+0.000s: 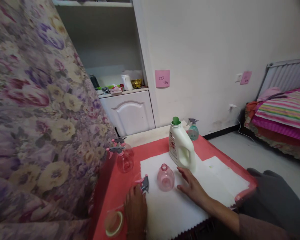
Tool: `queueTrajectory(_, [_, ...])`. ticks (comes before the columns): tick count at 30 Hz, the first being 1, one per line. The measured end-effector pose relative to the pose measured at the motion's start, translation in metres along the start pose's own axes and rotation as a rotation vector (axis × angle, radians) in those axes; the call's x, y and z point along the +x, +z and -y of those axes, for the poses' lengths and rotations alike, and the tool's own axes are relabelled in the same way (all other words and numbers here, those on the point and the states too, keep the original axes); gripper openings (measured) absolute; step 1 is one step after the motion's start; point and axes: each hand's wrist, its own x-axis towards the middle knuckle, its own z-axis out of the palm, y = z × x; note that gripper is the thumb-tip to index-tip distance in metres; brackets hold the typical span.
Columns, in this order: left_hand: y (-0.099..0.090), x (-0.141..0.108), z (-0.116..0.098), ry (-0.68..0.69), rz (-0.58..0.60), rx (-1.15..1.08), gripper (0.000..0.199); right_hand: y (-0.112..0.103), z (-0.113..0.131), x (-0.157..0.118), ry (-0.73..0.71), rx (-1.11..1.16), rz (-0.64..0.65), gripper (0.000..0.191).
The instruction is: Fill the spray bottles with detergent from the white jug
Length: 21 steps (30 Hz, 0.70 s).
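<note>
A pink see-through spray bottle [165, 179] without its top stands upright on the white cloth. My right hand [191, 187] is just right of it, thumb and fingers apart, holding nothing. At the cloth's left edge, my left hand [136, 208] has its fingers closed at a grey and pink spray head [145, 184]; the fingertips are partly hidden. Behind the bottle stands a large white detergent jug [181, 146] with a green piece [175, 120] in its mouth.
Two pink spray bottles [125, 162] with heads stand at the table's left. A green spray bottle [193, 131] is behind the jug. A round, pale-rimmed glass item [114, 224] lies front left. The white cloth [164, 213] covers part of the red table [106, 200]; a floral curtain [52, 133] hangs left.
</note>
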Motion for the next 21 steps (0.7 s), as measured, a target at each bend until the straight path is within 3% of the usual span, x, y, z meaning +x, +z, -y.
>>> queueTrajectory(3, [0.002, 0.0, 0.001, 0.056, -0.111, -0.215, 0.027, -0.024, 0.016, -0.001, -0.032, 0.075, -0.023, 0.046])
queueTrajectory(6, [0.007, -0.001, -0.005, 0.098, -0.169, -0.48, 0.028, -0.05, 0.03, 0.006, -0.043, 0.114, -0.138, 0.04])
queueTrajectory(11, [0.023, -0.003, -0.025, 0.053, -0.079, -0.751, 0.044, -0.082, 0.034, 0.029, 0.068, 0.147, -0.349, 0.049])
queueTrajectory(15, [0.035, 0.001, -0.039, 0.048, 0.015, -0.813, 0.058, -0.085, 0.029, 0.049, 0.111, 0.157, -0.283, 0.052])
queueTrajectory(21, [0.039, 0.004, -0.049, 0.082, 0.073, -0.9, 0.069, -0.075, 0.028, 0.074, 0.091, 0.207, -0.175, 0.046])
